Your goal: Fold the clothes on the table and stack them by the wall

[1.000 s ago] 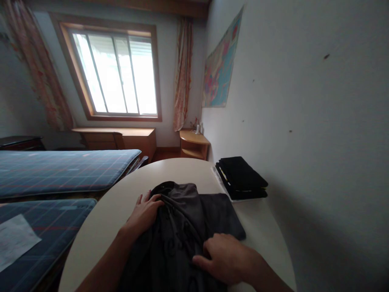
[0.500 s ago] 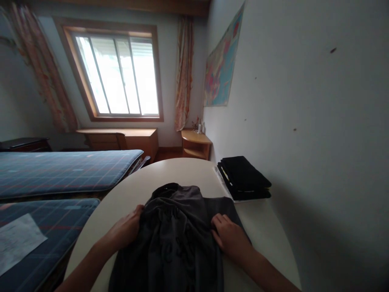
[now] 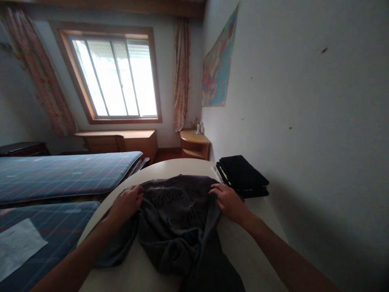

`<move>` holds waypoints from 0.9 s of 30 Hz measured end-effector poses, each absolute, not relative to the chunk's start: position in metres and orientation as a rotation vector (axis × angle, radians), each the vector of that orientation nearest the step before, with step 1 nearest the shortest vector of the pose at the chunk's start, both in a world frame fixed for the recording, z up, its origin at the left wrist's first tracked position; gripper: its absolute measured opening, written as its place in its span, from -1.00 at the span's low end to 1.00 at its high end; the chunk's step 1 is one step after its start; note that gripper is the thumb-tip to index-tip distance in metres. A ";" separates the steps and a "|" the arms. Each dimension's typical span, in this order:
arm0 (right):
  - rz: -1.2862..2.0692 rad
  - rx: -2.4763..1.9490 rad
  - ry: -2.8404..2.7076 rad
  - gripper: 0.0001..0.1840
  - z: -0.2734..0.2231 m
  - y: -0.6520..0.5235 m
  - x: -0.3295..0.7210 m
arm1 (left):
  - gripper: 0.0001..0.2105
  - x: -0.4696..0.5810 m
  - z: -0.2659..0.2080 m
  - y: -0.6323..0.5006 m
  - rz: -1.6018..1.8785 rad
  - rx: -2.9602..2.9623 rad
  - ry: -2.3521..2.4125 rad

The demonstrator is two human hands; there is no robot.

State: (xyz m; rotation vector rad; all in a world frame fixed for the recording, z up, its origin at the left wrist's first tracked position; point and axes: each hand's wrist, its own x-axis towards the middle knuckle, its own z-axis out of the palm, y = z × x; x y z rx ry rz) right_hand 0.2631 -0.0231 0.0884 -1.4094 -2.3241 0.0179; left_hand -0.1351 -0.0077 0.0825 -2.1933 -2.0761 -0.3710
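Note:
A dark grey sweatshirt (image 3: 173, 211) with black lettering lies rumpled across a round white table (image 3: 146, 275). Its far part is pulled fairly flat, while the near part is bunched in folds and hangs toward me. My left hand (image 3: 129, 200) is closed on the garment's far left side, with a sleeve-like part trailing below that wrist. On the far right side, my right hand (image 3: 229, 201) pinches the cloth at about the same height. The lettering sits between both hands and is only partly readable because of the creases.
A stack of folded black cloth (image 3: 243, 174) lies at the table's right rear, beside the wall (image 3: 319, 170). Left of the table are plaid mattresses (image 3: 67, 174), one bearing a sheet of paper (image 3: 21, 247). A corner shelf (image 3: 194, 138) and a desk (image 3: 136, 138) stand beyond.
The sweatshirt has been turned and spread, so its lettering now lies toward the far side and the collar no longer shows. Both hands have moved farther from me, the left slightly leftward.

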 end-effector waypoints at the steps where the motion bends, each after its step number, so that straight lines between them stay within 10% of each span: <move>1: 0.138 -1.284 -2.415 -0.48 0.088 -0.033 0.262 | -0.79 -0.127 0.079 -0.017 -0.334 -2.286 -2.136; 8: 0.712 -0.973 -2.554 -0.54 0.099 -0.097 0.261 | -0.54 -0.112 0.045 -0.071 -0.331 -2.854 -1.852; 19: -0.119 -1.361 -2.181 -0.64 0.088 -0.042 0.326 | -0.34 -0.196 0.027 0.005 -0.346 -2.429 -1.774; 27: -0.084 -1.129 -2.578 -0.20 0.068 -0.081 0.285 | -0.59 -0.125 0.074 -0.030 -0.561 -2.477 -1.453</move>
